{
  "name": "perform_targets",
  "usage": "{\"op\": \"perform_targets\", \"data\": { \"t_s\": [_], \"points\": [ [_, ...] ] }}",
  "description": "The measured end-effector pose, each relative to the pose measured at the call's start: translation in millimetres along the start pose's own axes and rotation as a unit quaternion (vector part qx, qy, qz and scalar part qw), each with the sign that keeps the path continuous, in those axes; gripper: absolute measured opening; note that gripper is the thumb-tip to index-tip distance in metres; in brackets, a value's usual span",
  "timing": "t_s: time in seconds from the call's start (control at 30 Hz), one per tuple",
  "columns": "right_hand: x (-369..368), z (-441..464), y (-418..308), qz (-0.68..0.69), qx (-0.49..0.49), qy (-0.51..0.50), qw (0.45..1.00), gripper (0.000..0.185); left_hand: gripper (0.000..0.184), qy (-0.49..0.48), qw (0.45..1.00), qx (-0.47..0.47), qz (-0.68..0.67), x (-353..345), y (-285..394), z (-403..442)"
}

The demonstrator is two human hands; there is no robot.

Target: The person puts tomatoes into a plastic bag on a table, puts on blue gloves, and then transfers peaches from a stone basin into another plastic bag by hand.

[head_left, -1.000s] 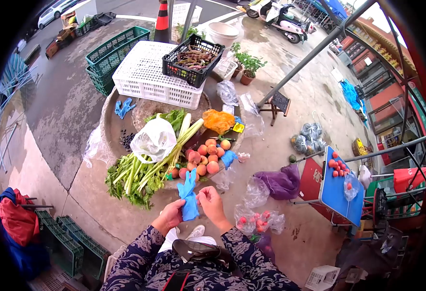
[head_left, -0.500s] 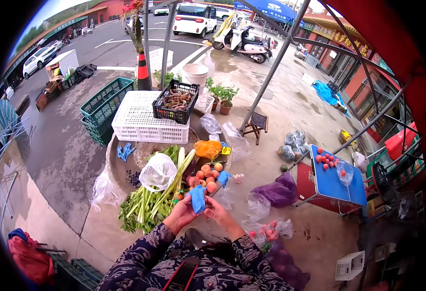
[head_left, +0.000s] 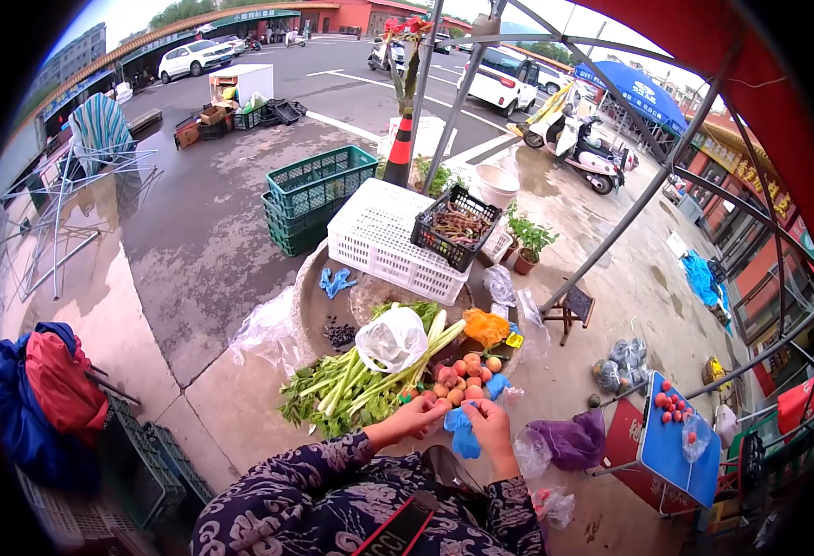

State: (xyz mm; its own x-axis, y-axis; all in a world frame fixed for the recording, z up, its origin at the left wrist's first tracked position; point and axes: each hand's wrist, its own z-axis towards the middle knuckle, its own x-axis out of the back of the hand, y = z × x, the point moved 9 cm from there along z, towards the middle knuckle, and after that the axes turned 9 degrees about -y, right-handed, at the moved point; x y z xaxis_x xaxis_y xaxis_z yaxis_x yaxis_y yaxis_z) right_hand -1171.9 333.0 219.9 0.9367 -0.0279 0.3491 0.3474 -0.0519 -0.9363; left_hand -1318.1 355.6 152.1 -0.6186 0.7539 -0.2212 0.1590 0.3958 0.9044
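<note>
A crumpled blue disposable glove hangs from my right hand, whose fingers pinch its upper edge. My left hand is closed, thumb and fingertips pressed together just left of the glove; what they hold, if anything, is too small to make out. Just beyond both hands lies a pile of peaches on a round stone table. Leafy celery spreads to the left, with a white plastic bag on top. Another blue glove rests farther back on the table.
On the table stand a white crate and a black basket of brownish produce. Green crates are stacked behind. A blue folding table with red fruit is at right; a purple bag lies nearby. Metal poles frame the stall.
My view has turned left, so the scene sits farther right. My hands have moved apart slightly; the glove, earlier between both hands, now hangs lower beside my right hand.
</note>
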Motion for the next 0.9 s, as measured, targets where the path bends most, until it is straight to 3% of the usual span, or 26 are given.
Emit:
{"op": "perform_targets", "data": {
  "t_s": [0.1, 0.13, 0.2, 0.23, 0.27, 0.33, 0.37, 0.47, 0.53, 0.57, 0.67, 0.7, 0.8, 0.9],
  "points": [
    [-23.5, -6.3, -8.6, 0.040, -0.061, -0.122, 0.990, 0.020, 0.045, -0.035, 0.992, -0.118, 0.031, -27.2, 39.0, 0.4],
    [-23.5, -4.2, -15.4, 0.030, -0.019, -0.118, 0.992, 0.020, 0.042, -0.041, 0.987, -0.148, 0.056, -33.2, 49.4, -1.9],
    [-17.2, -2.0, -24.5, 0.006, 0.065, -0.101, 0.993, 0.022, 0.035, -0.079, 0.979, -0.186, -0.022, -38.1, 65.5, -2.4],
    [-13.9, -1.2, -30.6, 0.066, 0.089, -0.103, 0.988, 0.020, 0.031, -0.071, 0.983, -0.172, -0.006, -30.0, 54.7, 6.6],
    [-6.1, -1.1, -31.5, 0.013, 0.075, -0.095, 0.993, 0.019, 0.024, -0.057, 0.989, -0.135, -0.010, -22.7, 39.1, 15.1],
    [11.3, -5.6, -33.7, -0.089, 0.041, -0.080, 0.992, 0.019, 0.017, 0.019, 0.983, -0.110, 0.146, -13.3, 45.9, 7.7],
    [17.3, -5.5, -37.7, -0.162, 0.035, -0.082, 0.983, 0.019, 0.015, 0.034, 0.968, -0.119, 0.217, -12.9, 55.2, 2.8],
    [12.9, -10.0, -52.2, -0.137, 0.087, -0.104, 0.981, 0.019, 0.018, 0.052, 0.952, -0.178, 0.242, -12.7, 58.3, 9.2],
    [10.9, -13.6, -57.9, -0.110, 0.082, -0.108, 0.985, 0.020, 0.026, -0.007, 0.995, -0.089, 0.044, -20.7, 48.2, 16.3],
    [9.6, -14.8, -59.1, -0.095, 0.079, -0.108, 0.986, 0.021, 0.039, -0.057, 0.995, -0.086, -0.009, -37.3, 61.8, 5.1],
    [14.3, -14.6, -47.6, -0.051, 0.110, -0.086, 0.989, 0.022, 0.045, -0.108, 0.975, -0.191, 0.033, -51.1, 54.1, 23.5],
    [18.2, -17.2, -53.8, -0.095, 0.094, -0.092, 0.987, 0.021, 0.047, -0.112, 0.982, -0.148, 0.020, -54.0, 57.1, 21.2],
    [32.5, -19.4, -51.3, -0.086, 0.108, -0.069, 0.988, 0.021, 0.022, -0.108, 0.982, -0.120, 0.102, -56.2, 62.0, 22.0],
    [35.5, -23.3, -62.4, -0.118, 0.114, -0.072, 0.984, 0.018, 0.012, -0.071, 0.989, -0.110, 0.074, -57.3, 64.0, 23.3]
  ]
}}
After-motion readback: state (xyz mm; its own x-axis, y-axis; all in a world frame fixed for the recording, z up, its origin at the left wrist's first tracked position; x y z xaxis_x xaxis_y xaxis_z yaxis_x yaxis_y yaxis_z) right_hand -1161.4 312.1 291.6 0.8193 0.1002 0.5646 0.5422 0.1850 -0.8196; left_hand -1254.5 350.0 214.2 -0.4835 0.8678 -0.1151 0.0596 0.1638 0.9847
